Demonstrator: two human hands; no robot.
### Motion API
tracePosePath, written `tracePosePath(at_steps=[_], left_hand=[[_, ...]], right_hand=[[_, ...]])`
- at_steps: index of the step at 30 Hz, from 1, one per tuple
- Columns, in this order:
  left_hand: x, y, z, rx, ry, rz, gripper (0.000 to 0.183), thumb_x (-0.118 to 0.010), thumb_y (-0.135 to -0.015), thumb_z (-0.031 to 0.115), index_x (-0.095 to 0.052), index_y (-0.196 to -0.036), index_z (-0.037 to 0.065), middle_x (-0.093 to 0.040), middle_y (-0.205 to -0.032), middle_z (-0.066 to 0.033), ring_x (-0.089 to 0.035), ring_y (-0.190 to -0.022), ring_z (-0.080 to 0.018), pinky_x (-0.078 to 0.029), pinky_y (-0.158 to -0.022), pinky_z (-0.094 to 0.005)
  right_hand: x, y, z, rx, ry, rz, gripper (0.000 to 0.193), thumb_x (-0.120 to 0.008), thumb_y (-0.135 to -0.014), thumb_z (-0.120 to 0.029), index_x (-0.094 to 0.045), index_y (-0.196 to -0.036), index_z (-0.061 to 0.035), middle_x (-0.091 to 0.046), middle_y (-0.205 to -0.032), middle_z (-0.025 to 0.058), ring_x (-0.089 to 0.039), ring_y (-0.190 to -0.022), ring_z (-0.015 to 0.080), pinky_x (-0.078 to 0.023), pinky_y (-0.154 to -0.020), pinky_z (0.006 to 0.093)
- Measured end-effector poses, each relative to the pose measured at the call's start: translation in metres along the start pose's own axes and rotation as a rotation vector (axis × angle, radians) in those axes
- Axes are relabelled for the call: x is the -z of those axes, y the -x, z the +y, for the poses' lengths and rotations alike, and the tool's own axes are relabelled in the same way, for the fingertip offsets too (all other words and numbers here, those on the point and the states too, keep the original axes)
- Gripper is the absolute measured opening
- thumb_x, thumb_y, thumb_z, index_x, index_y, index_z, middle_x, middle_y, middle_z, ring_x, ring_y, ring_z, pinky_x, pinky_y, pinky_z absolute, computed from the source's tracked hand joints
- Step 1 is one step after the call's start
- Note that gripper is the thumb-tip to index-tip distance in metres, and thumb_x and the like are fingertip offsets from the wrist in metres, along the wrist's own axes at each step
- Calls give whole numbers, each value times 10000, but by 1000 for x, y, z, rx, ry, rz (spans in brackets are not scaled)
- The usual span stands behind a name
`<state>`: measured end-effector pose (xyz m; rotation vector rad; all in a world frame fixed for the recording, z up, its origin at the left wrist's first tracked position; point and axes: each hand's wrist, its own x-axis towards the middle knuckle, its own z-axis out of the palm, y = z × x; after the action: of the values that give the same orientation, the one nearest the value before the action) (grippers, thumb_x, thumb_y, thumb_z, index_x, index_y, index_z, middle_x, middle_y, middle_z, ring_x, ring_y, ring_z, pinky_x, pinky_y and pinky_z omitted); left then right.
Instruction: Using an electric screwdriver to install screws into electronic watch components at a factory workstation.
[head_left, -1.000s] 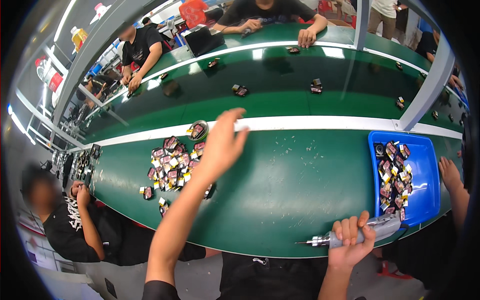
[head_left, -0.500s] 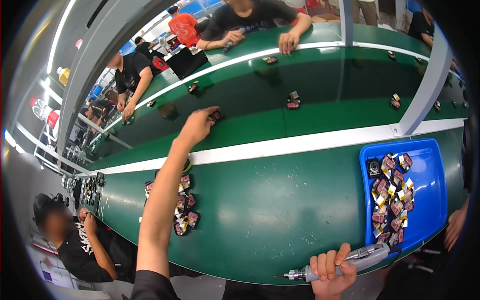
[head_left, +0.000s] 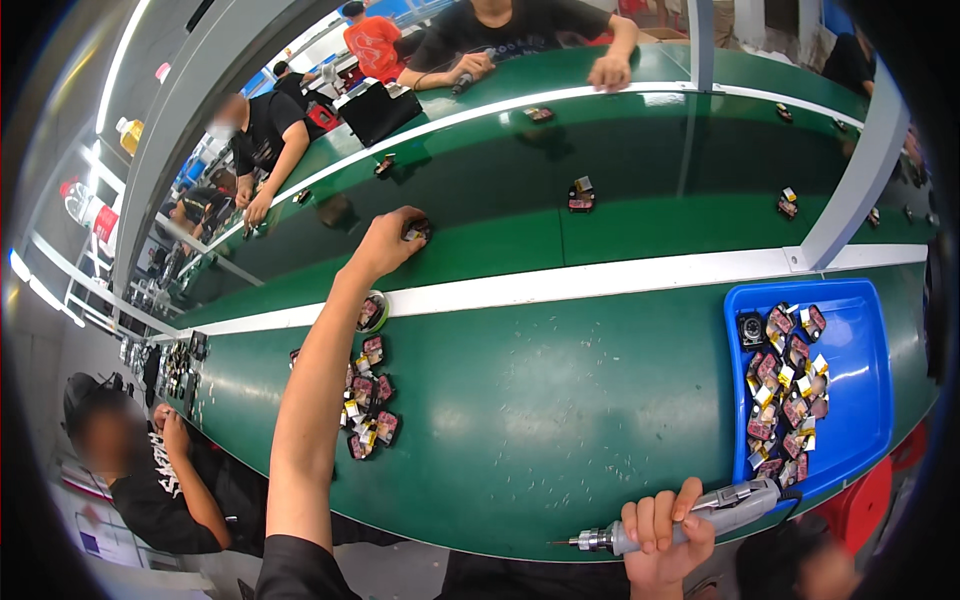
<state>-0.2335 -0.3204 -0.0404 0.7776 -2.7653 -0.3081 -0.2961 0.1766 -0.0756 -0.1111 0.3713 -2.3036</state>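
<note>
The left arm goes up the middle of the frame, stretched out long and almost straight, past the white strip onto the dark green belt. The left hand is curled over a small dark part just left of the frame's middle, fingers bent down and closed around it. The part sits on the belt, just above the white strip. Beside the forearm, a pile of small parts lies on the green table. At the bottom right, the right hand is wrapped tight around a grey screwdriver, tip pointing left, right at the table's near edge. A blue tray full of parts sits at the right, touching the white strip. Between the pile and the tray the table is wide open. Other parts on the belt lie well apart from the left hand
</note>
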Motion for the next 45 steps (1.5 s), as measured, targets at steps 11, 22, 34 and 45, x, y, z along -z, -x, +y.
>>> tracePosePath(at_steps=[11,22,34,45], left_hand=[[25,179,127,-194,178,-29,411,-721,-729,9,-615,-1125,15,-658,-1003,-123,-611,-822,-248,-491,-775,-327],[-3,332,207,-70,277,36,440,-712,-661,-84,-609,-1088,-59,-602,-1186,-154,-587,-861,-300,-505,-734,-367],[-15,328,211,-169,237,106,335,-685,-651,-84,-595,-974,-81,-619,-997,-162,-598,-806,-301,-522,-653,-363],[-20,338,223,-307,98,102,295,-645,-667,-32,-612,-936,-150,-620,-1052,-240,-608,-813,-318,-540,-598,-335]], right_hand=[[5,3,-3,-48,90,-14,95,-504,-862,-184,-457,-866,-101,-372,-546,2,-377,-508,123,-360,-607,316],[-15,31,25,-163,88,-116,79,-505,-850,-162,-457,-853,-100,-417,-546,2,-432,-500,122,-369,-595,308],[-33,68,79,-442,311,-55,107,-509,-838,-196,-456,-854,-105,-420,-569,-5,-442,-527,127,-385,-619,305],[-20,80,88,-472,330,30,143,-530,-877,-125,-473,-974,-38,-506,-805,132,-546,-806,273,-460,-788,401]])
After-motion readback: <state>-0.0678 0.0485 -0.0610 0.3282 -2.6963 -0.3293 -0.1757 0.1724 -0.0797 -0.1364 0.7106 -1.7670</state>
